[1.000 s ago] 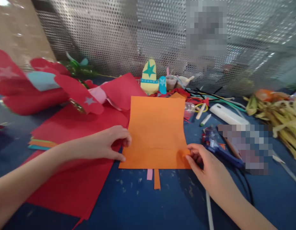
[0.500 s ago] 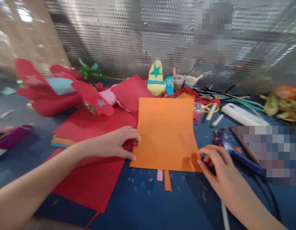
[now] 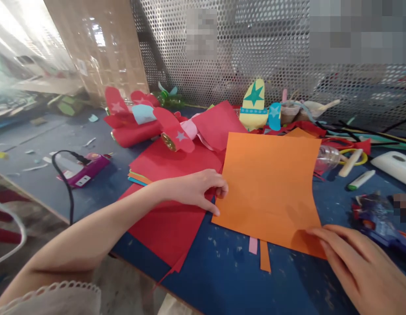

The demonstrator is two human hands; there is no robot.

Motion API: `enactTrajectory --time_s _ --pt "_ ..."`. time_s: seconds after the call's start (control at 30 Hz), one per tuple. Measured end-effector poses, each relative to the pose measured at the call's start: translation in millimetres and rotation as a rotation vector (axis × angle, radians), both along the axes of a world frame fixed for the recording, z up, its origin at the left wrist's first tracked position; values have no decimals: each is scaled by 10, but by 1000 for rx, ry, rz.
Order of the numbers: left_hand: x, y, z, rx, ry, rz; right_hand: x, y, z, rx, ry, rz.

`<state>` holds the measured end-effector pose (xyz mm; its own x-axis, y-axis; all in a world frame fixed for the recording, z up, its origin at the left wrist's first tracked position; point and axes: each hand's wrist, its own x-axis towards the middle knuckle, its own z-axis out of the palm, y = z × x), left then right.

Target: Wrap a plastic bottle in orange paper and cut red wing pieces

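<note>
An orange craft sheet lies in front of me, its right edge bowed. My left hand holds its left edge near the lower corner, with thumb and curled fingers apart along the edge. At the lower right corner, my right hand has its fingertips on top of the sheet; the thumb's grip is partly hidden. A pink strip and a narrow orange strip poke out from under the near edge. Red sheets lie beneath my left forearm.
Red paper planes stand behind the red sheets. A yellow piece with a teal star is at the back, before a perforated metal panel. On the right are a green-tipped marker and a blue glue gun. A purple power strip sits left.
The view has swung left, so things appear further right. The orange sheet now looks tilted, its right corner nearer me. My right hand has flattened more over that corner.
</note>
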<state>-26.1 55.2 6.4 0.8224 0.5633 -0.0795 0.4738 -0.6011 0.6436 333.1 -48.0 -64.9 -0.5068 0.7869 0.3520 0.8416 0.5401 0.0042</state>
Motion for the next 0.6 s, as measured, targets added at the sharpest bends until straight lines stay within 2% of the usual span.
enactTrajectory --time_s 0.13,0.43,0.6 --pt "3 -5 -1 10 11 -3 45 -12 -53 -26 -12 -7" --pt "-3 -5 2 -6 3 3 -12 -12 19 16 15 0" --pt "-2 -12 1 -2 8 4 69 -44 -46 -85 52 -15"
